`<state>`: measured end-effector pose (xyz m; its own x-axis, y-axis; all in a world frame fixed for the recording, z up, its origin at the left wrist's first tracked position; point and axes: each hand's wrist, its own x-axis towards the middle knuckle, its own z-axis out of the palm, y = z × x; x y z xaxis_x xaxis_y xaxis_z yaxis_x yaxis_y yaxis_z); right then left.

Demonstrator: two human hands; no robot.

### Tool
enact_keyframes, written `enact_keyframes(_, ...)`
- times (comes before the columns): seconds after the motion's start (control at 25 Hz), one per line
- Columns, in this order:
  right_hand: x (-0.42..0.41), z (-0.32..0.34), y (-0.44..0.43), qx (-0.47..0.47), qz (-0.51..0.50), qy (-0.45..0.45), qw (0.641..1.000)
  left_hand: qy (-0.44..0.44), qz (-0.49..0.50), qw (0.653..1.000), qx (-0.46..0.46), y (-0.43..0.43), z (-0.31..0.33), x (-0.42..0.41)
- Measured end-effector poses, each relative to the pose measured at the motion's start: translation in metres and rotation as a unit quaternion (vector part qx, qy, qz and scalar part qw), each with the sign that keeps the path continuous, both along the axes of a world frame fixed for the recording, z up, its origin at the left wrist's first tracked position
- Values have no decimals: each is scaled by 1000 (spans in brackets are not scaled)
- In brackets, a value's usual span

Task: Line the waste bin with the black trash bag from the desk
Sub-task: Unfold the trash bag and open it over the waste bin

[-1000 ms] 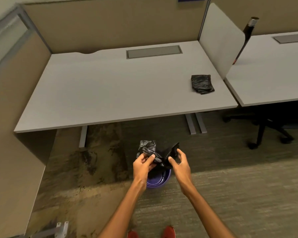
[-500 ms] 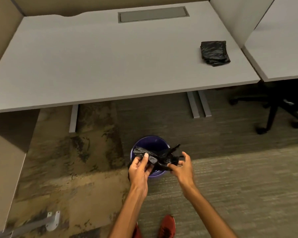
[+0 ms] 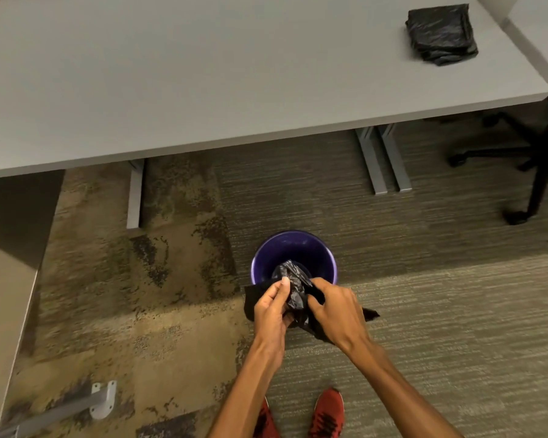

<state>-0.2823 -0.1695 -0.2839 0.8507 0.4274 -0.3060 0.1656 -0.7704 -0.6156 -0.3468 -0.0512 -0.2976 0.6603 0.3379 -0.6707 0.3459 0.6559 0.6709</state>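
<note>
- Both hands have dropped toward the bin [image 3: 293,248] since a moment ago, and the bag [image 3: 295,295] now hangs partly inside its mouth.
- Left hand [image 3: 271,308] is closed on the bag's near edge, thumb pressed on top.
- Right hand [image 3: 337,311] grips the crumpled plastic from the right, fingers curled out of sight.
- Bin stands on the carpet [image 3: 424,311] before the surface [image 3: 203,74].
- Another folded bag, apparently, [image 3: 440,33] lies on the surface's far right.
</note>
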Motion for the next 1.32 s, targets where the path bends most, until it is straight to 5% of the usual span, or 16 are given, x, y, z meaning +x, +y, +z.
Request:
enact_keyframes(0.16,-7,-13,14,168,-195,106,961,2,43,999,11,2,-1,-1)
enact_keyframes(0.36,-2,-17,38,349,-401,280,799,-12,45,999,24,-5,-1,-7)
enact_keyframes(0.56,6,-18,53,385,-496,284,724,-85,27,989,122,-4,-2,-17)
enact_keyframes(0.76,17,-10,52,424,-501,326,680,-113,29,990,78,9,-8,-15)
enact_keyframes(1.0,20,10,46,476,-411,277,726,-42,34,987,148,13,-2,-5)
enact_keyframes(1.16,20,7,39,318,-401,49,858,-27,7,979,204,17,4,8)
enact_keyframes(1.32,20,-9,30,205,-263,-96,938,-25,-21,970,241,26,-1,21)
